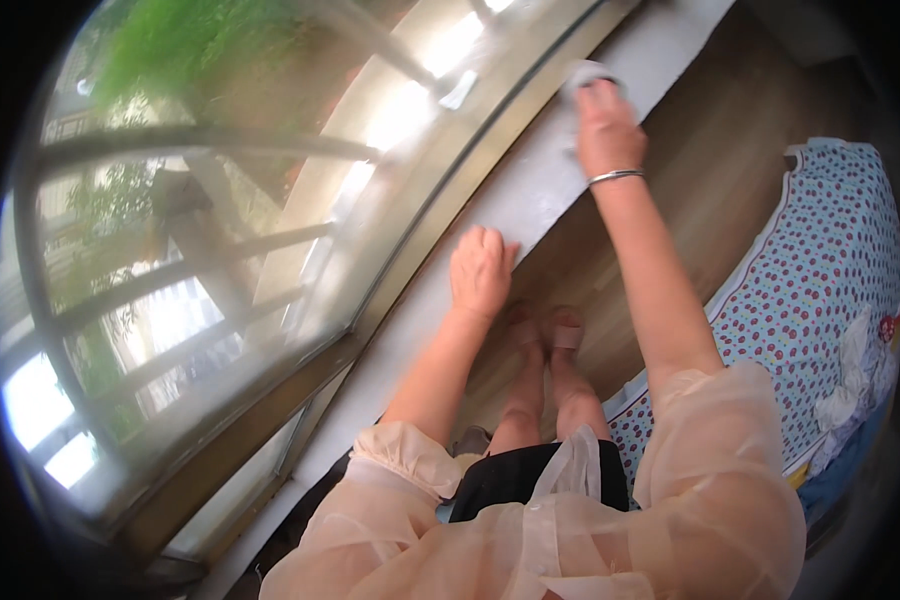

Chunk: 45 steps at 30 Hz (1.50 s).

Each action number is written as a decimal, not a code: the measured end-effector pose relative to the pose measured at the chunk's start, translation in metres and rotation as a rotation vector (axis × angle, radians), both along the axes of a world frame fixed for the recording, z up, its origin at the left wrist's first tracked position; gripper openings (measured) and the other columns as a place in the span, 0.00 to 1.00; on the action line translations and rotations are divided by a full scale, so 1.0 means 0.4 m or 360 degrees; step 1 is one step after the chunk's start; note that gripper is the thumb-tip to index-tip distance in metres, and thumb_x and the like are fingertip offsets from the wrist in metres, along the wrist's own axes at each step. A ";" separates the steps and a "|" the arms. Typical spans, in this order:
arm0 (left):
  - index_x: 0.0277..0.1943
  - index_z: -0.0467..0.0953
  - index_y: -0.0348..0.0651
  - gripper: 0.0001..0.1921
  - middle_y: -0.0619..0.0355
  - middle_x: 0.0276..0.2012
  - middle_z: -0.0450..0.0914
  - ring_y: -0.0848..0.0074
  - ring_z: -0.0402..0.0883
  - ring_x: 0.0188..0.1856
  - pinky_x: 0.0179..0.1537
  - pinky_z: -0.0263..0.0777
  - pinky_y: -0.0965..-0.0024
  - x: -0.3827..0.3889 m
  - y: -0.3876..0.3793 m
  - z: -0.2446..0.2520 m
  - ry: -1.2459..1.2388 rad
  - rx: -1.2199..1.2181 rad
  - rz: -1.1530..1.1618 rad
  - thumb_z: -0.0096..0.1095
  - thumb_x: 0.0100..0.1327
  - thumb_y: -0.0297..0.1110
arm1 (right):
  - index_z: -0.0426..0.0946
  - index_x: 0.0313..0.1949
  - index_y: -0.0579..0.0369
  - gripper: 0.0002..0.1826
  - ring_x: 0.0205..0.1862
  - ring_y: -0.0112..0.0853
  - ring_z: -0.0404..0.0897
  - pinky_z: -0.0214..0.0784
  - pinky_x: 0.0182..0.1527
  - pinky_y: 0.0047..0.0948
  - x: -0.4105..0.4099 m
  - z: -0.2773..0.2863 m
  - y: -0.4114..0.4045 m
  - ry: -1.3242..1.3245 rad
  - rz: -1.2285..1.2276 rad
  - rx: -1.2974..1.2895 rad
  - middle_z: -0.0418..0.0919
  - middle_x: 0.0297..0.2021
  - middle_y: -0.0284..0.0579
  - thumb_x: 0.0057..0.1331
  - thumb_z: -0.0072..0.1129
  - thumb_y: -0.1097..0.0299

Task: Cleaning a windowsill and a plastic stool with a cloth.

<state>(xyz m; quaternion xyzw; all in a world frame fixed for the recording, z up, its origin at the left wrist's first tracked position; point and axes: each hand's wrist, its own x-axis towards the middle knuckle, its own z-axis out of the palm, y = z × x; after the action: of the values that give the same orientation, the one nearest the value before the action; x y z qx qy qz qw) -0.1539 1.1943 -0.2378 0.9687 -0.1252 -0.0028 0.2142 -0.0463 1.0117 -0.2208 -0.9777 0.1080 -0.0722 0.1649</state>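
Note:
My right hand (613,127), with a silver bangle at the wrist, presses a white cloth (589,73) onto the white window sill (529,206). The cloth is blurred and mostly covered by my fingers. Nearer to me, my left hand (484,266) rests on the same sill with its fingers curled. Nothing shows in it, but its palm is hidden from above. Along the sill's left side runs a metal window frame (450,184) with a dark seal strip.
Behind the window glass are bars (217,142) and green plants (187,52). A small pale object (459,90) lies near the frame's outer side. Wooden flooring (720,97) lies to the right, beside a bed with a blue patterned cover (780,315) and crumpled fabric (855,382).

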 end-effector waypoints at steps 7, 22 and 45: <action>0.34 0.72 0.38 0.13 0.49 0.30 0.74 0.56 0.73 0.33 0.31 0.67 0.59 -0.344 0.161 0.026 0.0396 -0.0005 -0.0150 0.60 0.46 0.35 | 0.71 0.30 0.46 0.08 0.31 0.29 0.71 0.67 0.24 0.23 -0.321 -0.010 0.470 -0.0487 0.1272 0.0445 0.71 0.36 0.33 0.47 0.49 0.69; 0.27 0.66 0.38 0.08 0.49 0.26 0.72 0.57 0.71 0.32 0.32 0.66 0.59 -0.205 0.094 0.095 0.0672 -0.0028 -0.0147 0.55 0.55 0.32 | 0.70 0.33 0.51 0.08 0.34 0.33 0.70 0.70 0.22 0.26 -0.198 -0.025 0.308 -0.0322 0.0758 0.0017 0.66 0.41 0.38 0.52 0.48 0.69; 0.56 0.57 0.34 0.24 0.43 0.49 0.66 0.56 0.67 0.51 0.51 0.62 0.64 0.485 -0.522 0.101 0.0109 -0.0598 -0.0098 0.48 0.54 0.19 | 0.69 0.33 0.52 0.06 0.34 0.41 0.74 0.71 0.33 0.37 0.335 0.006 -0.455 -0.0025 -0.0185 0.0169 0.68 0.40 0.43 0.57 0.44 0.70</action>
<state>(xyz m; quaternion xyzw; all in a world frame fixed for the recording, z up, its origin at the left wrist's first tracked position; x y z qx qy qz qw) 0.0401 0.9856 -0.1974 0.9067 -0.1457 -0.0190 0.3954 0.0877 0.8298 -0.2183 -0.9591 0.1671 -0.0833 0.2129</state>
